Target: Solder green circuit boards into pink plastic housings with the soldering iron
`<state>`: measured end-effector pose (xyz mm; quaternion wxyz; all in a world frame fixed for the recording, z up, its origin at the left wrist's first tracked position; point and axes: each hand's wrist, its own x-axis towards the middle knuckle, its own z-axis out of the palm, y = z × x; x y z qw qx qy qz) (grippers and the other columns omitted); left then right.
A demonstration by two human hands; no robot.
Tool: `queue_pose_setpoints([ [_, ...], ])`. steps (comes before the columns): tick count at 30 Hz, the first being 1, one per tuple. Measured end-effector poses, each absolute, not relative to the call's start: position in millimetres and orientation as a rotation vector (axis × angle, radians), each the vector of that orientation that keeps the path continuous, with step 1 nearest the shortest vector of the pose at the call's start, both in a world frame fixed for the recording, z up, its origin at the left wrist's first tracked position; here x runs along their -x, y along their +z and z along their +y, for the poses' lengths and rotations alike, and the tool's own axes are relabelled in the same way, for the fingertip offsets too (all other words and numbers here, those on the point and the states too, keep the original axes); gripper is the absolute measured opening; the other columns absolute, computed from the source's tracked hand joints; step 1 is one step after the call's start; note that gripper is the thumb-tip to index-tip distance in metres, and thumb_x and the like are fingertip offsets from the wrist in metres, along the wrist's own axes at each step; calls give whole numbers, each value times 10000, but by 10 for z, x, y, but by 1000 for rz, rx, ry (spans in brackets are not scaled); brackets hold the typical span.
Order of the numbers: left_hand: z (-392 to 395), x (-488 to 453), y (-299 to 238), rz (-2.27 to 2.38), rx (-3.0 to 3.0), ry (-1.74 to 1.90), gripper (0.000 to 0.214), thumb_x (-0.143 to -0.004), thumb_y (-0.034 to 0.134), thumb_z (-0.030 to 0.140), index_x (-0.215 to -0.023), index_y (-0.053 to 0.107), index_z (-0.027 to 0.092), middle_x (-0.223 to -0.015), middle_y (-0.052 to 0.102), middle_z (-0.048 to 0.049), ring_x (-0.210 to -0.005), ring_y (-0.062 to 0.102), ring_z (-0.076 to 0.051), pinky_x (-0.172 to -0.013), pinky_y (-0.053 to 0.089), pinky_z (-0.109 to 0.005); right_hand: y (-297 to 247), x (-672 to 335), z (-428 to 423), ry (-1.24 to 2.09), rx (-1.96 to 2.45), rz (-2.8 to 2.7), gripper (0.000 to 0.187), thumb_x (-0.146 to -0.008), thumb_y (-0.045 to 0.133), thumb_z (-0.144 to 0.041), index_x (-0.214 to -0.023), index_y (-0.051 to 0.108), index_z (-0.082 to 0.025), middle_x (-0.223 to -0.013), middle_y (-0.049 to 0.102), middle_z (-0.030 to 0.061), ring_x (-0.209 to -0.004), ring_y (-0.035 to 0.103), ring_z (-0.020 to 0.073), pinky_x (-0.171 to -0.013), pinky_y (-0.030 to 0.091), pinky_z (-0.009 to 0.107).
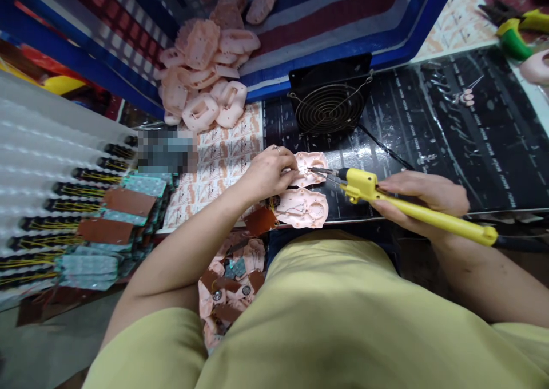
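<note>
My right hand (424, 197) is wrapped round a yellow soldering iron (433, 213) with a solder feed. Its tip points left into the upper pink plastic shell half (317, 161) on the table. My left hand (274, 171), wearing a ring, has its fingers bent and closed at the left part of that shell; what they pinch is hidden. Just below lies a second pink shell half (302, 209), open side up. Beside its left edge are a dark round part with thin wires and a brown circuit board (260, 221).
A black fan (330, 100) with a wire grille stands behind the shells. Many pink shells (199, 46) lie in a striped blue bin (326, 11). Wired circuit boards (88, 269) are stacked left; assembled shells (231, 289) sit by my lap. Pliers (512, 31) lie far right.
</note>
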<state>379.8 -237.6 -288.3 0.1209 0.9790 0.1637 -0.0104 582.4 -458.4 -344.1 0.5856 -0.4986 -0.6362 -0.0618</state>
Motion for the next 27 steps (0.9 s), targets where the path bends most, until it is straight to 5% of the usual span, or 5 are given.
queue_pose_setpoints([
  [4, -2386, -3820, -2872, 481, -2886, -78, 197, -880, 614, 295, -823, 729, 146, -1006, 723, -94, -934, 656, -240, -933, 480, -397, -3480, -5770, -4533, -95, 1085, -1523, 254, -726, 819, -126, -907, 677, -232, -748, 729, -7, -607, 698, 160, -541, 612, 250],
  [27, -2433, -3918, -2768, 460, -3031, -275, 208, -884, 550, 231, -848, 727, 128, -981, 709, -96, -919, 639, -215, -918, 492, -370, -3400, -5798, -4470, -169, 1022, -1667, 227, -760, 797, -135, -909, 646, -216, -721, 704, -10, -626, 694, 144, -582, 603, 224],
])
